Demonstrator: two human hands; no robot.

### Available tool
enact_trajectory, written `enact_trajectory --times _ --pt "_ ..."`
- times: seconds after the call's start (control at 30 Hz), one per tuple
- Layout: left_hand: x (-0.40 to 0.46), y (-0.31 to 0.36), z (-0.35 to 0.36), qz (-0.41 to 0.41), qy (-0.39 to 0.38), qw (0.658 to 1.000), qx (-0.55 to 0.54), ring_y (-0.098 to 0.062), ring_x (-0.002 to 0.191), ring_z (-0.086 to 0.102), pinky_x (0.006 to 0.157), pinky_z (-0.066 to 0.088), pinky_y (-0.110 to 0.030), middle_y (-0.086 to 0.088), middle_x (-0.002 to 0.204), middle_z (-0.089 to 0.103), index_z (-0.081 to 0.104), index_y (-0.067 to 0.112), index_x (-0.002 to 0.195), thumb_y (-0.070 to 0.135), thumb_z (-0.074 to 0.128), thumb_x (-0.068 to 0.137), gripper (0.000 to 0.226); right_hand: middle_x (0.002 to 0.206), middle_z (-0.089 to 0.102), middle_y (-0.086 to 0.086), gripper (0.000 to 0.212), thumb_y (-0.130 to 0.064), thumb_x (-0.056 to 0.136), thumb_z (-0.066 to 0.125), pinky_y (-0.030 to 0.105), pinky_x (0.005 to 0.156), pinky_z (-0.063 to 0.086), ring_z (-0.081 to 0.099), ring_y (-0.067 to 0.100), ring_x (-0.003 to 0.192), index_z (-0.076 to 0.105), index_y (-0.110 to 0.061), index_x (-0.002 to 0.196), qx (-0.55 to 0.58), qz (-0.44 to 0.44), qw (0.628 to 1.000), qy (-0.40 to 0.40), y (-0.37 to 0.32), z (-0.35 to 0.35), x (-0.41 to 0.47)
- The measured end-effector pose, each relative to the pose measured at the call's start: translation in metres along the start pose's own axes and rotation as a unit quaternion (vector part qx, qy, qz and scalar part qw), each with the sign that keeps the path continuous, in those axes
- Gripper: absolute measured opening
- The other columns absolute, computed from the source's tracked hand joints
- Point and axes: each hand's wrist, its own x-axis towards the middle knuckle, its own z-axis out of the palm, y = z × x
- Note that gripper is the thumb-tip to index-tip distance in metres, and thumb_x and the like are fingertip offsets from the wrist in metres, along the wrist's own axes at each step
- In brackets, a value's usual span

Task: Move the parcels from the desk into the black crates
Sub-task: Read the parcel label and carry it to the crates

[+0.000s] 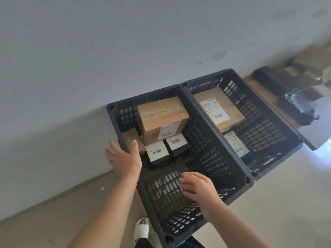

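We couldn't read the label text on any parcel, too small/blurred. Small brown box (131, 140) was mostly hidden behind left crate wall (121, 133) and left hand (125, 158). Top-right clutter (304, 68) was motion-blurred, cut by frame edge, unidentifiable. Sandal (142, 230) was partly hidden by crate. Both forearms ran off bottom edge.

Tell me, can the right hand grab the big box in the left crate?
Probably yes. The right hand hovers open inside the left crate, and bare crate floor lies between it and the big box, which sits uncovered on top.
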Motion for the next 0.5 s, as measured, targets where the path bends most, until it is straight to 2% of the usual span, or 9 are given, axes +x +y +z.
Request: enact_trajectory --times 0.07,0.13,0.17,0.27,0.33,0.43,0.5 --pt "-0.011 -0.001 -0.003 0.133 0.019 0.989 0.063 -0.041 0.157 0.013 0.123 0.024 -0.061 -0.020 0.171 0.008 0.019 0.024 0.163 0.041 0.065 0.097 0.082 0.100 0.078 0.012 0.013 -0.008 0.101 0.064 0.035 0.084 0.063 0.076 0.025 0.097 0.077 -0.011 0.102 0.007 -0.020 0.999 0.045 0.006 -0.013 -0.011" --pt "-0.027 0.003 -0.003 0.254 0.003 0.962 0.100 -0.039 0.157 0.013 0.125 0.019 -0.058 -0.020 0.171 0.013 0.030 0.022 0.161 0.033 0.069 0.095 0.078 0.100 0.078 0.012 0.013 -0.008 0.101 0.064 0.036 0.087 0.064 0.076 0.025 0.096 0.077 -0.010 0.101 0.021 -0.032 0.996 0.078 0.011 -0.025 -0.019" --pt "-0.038 0.008 -0.002 0.280 -0.020 0.955 0.101 -0.038 0.157 0.015 0.125 0.020 -0.058 -0.018 0.170 0.018 0.035 0.021 0.159 0.031 0.070 0.095 0.073 0.100 0.077 0.012 0.013 -0.008 0.101 0.065 0.038 0.089 0.064 0.075 0.025 0.096 0.077 -0.010 0.101 0.029 -0.037 0.995 0.089 0.013 -0.031 -0.023" --pt "-0.078 0.022 0.003 0.277 -0.164 0.946 0.038 -0.027 0.151 0.033 0.123 0.033 -0.051 -0.006 0.161 0.040 0.047 0.024 0.150 0.028 0.066 0.099 0.055 0.103 0.076 0.013 0.012 -0.009 0.101 0.065 0.041 0.094 0.062 0.074 0.025 0.099 0.077 -0.010 0.102 0.057 -0.051 0.992 0.102 0.013 -0.050 -0.035" --pt "-0.110 0.031 0.008 0.233 -0.277 0.932 -0.010 -0.016 0.141 0.045 0.115 0.043 -0.038 0.010 0.146 0.052 0.056 0.034 0.139 0.030 0.063 0.102 0.038 0.103 0.077 0.013 0.013 -0.009 0.102 0.064 0.042 0.095 0.062 0.074 0.025 0.100 0.077 -0.010 0.102 0.083 -0.064 0.989 0.103 0.010 -0.068 -0.041" --pt "-0.157 0.040 0.020 0.220 -0.365 0.904 -0.025 0.003 0.118 0.058 0.087 0.042 -0.009 0.032 0.119 0.059 0.060 0.048 0.115 0.033 0.061 0.103 0.019 0.101 0.077 0.012 0.014 -0.010 0.102 0.063 0.039 0.091 0.062 0.074 0.025 0.099 0.077 -0.011 0.102 0.126 -0.092 0.982 0.106 0.007 -0.099 -0.045" --pt "-0.187 0.045 0.034 0.229 -0.391 0.891 -0.026 0.008 0.104 0.062 0.071 0.044 -0.002 0.033 0.106 0.065 0.063 0.049 0.109 0.036 0.062 0.103 0.015 0.100 0.078 0.011 0.014 -0.011 0.102 0.064 0.036 0.087 0.063 0.075 0.024 0.097 0.078 -0.012 0.102 0.149 -0.114 0.977 0.107 0.006 -0.122 -0.045"
